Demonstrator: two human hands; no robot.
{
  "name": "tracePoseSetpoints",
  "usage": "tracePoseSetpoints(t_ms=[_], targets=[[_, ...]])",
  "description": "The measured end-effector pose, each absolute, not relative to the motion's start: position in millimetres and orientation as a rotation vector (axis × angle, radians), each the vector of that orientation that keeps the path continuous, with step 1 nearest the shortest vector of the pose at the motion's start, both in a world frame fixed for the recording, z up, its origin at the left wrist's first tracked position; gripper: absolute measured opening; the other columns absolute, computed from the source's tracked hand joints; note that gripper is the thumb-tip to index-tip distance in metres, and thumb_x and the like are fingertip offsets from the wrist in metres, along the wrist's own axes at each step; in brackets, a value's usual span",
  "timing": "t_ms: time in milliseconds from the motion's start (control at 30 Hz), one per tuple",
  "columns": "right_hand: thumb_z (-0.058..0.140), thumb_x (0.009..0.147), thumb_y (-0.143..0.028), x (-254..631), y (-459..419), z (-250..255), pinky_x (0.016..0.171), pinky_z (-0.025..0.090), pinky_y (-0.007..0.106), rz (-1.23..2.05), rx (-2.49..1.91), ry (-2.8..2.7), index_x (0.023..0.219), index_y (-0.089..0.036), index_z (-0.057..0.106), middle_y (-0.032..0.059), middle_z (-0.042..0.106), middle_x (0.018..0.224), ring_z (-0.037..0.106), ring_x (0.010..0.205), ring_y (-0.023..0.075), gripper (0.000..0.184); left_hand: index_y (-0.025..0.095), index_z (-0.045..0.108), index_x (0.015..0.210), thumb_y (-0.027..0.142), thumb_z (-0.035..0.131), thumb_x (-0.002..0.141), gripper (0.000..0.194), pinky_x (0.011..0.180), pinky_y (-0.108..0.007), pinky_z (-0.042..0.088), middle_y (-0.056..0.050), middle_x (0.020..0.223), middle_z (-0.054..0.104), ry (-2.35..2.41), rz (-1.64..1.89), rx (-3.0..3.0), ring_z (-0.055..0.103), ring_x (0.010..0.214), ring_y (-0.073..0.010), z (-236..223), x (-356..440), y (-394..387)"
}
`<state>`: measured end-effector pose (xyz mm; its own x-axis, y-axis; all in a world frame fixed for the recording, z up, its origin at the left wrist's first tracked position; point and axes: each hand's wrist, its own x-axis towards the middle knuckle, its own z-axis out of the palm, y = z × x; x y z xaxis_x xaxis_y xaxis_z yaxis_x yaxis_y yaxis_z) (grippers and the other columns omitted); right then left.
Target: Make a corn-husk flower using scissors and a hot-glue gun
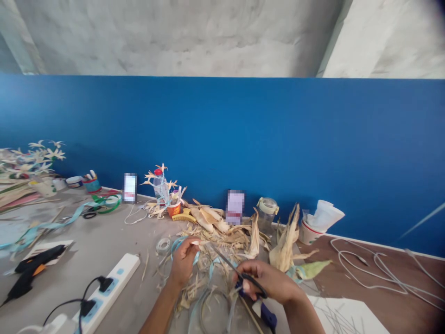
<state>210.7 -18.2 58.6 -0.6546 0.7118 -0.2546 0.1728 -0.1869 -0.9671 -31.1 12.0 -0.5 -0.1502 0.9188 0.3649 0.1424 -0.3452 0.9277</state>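
My right hand (269, 280) is wrapped round black-handled scissors (225, 257), whose blades point up and left toward my other hand. Between the fingertips of my left hand (184, 262) is a small pale piece of corn husk (195, 243). The blades stay apart from that piece. Dry husk scraps (208, 232) are strewn over the table behind and between both hands. Light blue ribbon (213, 265) lies among them. Below my right hand rests a dark blue-handled tool (267, 317), partly covered.
A white power strip (114, 287) and a black glue gun (33, 269) lie at left. Along the blue partition (222, 134) stand an orange cup (174, 209), a lidded jar (267, 213) and a paper cup (309, 232). White cables (375, 269) and thin wires on paper (340, 317) lie right.
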Motion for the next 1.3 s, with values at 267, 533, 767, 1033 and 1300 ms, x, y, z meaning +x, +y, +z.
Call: tracePoseSetpoints(t_ms=[267,533,767,1033,1300], targets=[[0.064,0.068,-0.043,206,-17,57,0.042,0.024,0.018,1.742,-1.091,-1.605,0.09,-0.014,0.06,-0.0063,0.049,0.05,0.04,0.044,0.0054,0.037,0.019,0.066,0.076,0.028,0.06,0.068,0.014,0.071,-0.03,0.048,-0.004,0.081,0.066,1.315,1.562,1.446,0.059,0.074,-0.0177,-3,-30,13],[0.066,0.065,-0.044,199,-19,64,0.042,0.024,0.018,1.734,-1.123,-1.572,0.087,-0.014,0.06,-0.0068,0.048,0.048,0.039,0.044,0.0057,0.037,0.018,0.064,0.071,0.033,0.054,0.073,0.019,0.061,-0.027,0.046,-0.002,0.066,0.061,1.276,1.508,1.491,0.055,0.063,-0.0162,2,-29,12],[0.064,0.068,-0.044,201,-19,63,0.043,0.026,0.018,1.755,-1.112,-1.604,0.091,-0.013,0.061,-0.0056,0.051,0.048,0.036,0.043,0.0054,0.039,0.018,0.056,0.063,0.039,0.048,0.079,0.027,0.058,-0.026,0.043,0.0,0.057,0.055,1.164,1.38,1.529,0.051,0.057,-0.0149,7,-26,9],[0.065,0.066,-0.033,204,-20,65,0.043,0.027,0.018,1.812,-1.127,-1.598,0.088,-0.015,0.061,-0.0071,0.048,0.048,0.037,0.042,0.0051,0.029,0.019,0.056,0.07,0.04,0.047,0.079,0.025,0.053,-0.025,0.039,0.001,0.058,0.051,1.165,1.374,1.504,0.046,0.054,-0.014,1,-30,10],[0.066,0.066,-0.038,205,-19,64,0.044,0.026,0.018,1.833,-1.107,-1.63,0.091,-0.015,0.063,-0.0066,0.048,0.047,0.036,0.042,0.0054,0.035,0.018,0.058,0.079,0.043,0.044,0.082,0.029,0.048,-0.023,0.035,0.002,0.057,0.049,1.212,1.411,1.476,0.044,0.05,-0.013,-6,-35,13]])
